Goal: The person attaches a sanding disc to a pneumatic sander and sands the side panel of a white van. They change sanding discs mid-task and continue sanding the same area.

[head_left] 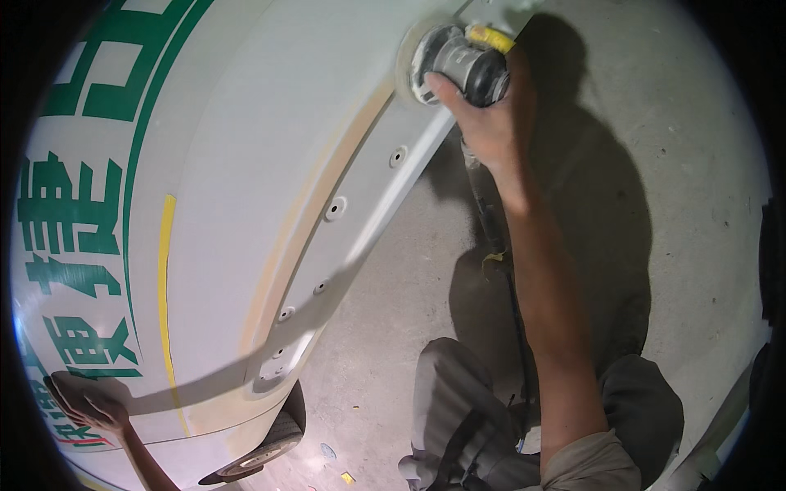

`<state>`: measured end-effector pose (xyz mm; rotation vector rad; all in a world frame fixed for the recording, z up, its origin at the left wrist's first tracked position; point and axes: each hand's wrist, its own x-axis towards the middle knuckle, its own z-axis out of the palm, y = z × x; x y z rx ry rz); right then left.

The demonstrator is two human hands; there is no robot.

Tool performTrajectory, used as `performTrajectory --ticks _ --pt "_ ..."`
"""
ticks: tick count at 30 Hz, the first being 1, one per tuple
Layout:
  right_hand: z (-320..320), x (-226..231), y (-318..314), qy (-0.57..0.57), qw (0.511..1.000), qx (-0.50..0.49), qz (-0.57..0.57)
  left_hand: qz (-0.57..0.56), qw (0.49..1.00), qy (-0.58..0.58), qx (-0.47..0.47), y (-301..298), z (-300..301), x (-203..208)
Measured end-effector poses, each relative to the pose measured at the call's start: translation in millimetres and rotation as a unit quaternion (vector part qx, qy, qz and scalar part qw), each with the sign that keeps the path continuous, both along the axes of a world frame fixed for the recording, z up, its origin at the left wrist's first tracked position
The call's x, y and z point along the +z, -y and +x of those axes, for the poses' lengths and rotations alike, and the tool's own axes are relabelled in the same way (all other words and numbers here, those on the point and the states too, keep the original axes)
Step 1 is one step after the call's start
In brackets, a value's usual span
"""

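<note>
My right hand [491, 131] is wrapped around an orbital sander [463, 65], a grey and black tool with yellow tape [491, 38] on it. The sander's round pad [413, 61] lies against the lower edge of a white vehicle body panel [246, 106], at the top of the view. From the sander a dark hose [487, 204] hangs down past my forearm. At the lower left my left hand [90, 403] rests on the vehicle's side over green lettering, its fingers stretched out and holding nothing.
A tan sanded strip [315, 192] runs along the panel above a sill with several round holes [336, 209]. Yellow tape [166, 286] sticks to the body. A wheel [258, 458] shows below. Yellow scraps [348, 477] lie on the concrete floor [368, 327], near my bent knees.
</note>
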<state>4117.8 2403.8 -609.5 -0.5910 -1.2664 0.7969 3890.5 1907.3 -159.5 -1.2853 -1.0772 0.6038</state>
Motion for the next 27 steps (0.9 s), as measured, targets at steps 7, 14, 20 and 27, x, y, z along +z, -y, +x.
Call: performTrajectory --ticks 7,14,20,27 --pt "-14.8 28.7 115.1 -0.047 0.989 0.064 0.127 0.022 0.999 -0.019 0.029 2.9 0.0 -1.5" --pt "-2.8 4.0 6.5 -0.040 0.998 0.052 -0.006 -0.014 0.999 -0.032 0.031 1.4 3.1 -1.2" --pt "-22.0 13.6 72.7 -0.101 0.989 0.032 0.100 -0.074 0.995 -0.070 -0.003 5.0 -3.2 6.2" --pt "-73.9 4.6 292.1 -0.054 0.979 0.094 0.172 -0.054 0.991 -0.112 0.051 26.7 -15.1 15.5"
